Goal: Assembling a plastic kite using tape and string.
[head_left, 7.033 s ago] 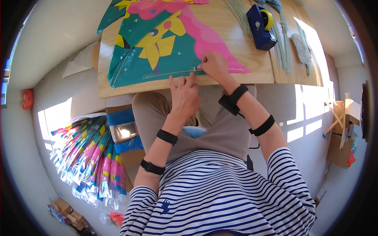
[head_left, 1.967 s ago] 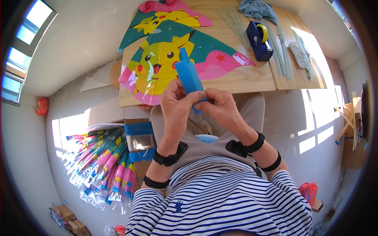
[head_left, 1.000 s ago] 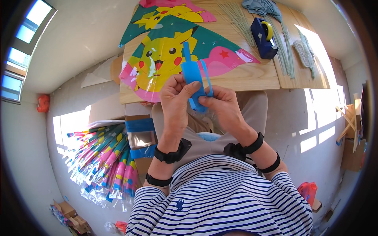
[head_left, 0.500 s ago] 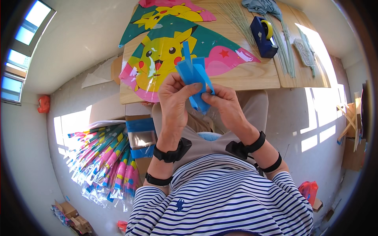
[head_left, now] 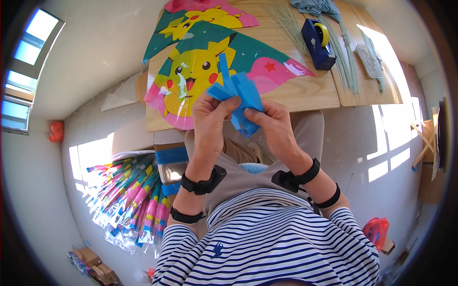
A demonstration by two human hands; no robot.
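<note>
1. Your left grip [head_left: 207,114] is closed, thumb pressed over curled fingers, pinching the blue strips [head_left: 245,93].
2. Your right grip [head_left: 274,121], just beside it, is closed too, its thumb and fingers pinching the same strips along their right side.
3. The blue strips lie between your two grips, above your lap; they fan out beyond your fingers, one narrow piece pointing away from you.
4. Just past both grips, on the wooden counter [head_left: 300,95], lies a glossy printed sheet [head_left: 210,57] in green, pink and yellow, showing a cartoon face. A second printed sheet [head_left: 202,18] lies beyond it.
5. Farther out, to the right of your right grip, stands a dark blue tape dispenser [head_left: 317,47] with a yellow roll, beside thin pale rods [head_left: 343,57].
6. Below and left of your left grip, colourful wrapped bundles [head_left: 131,195] spread in a fan.
</note>
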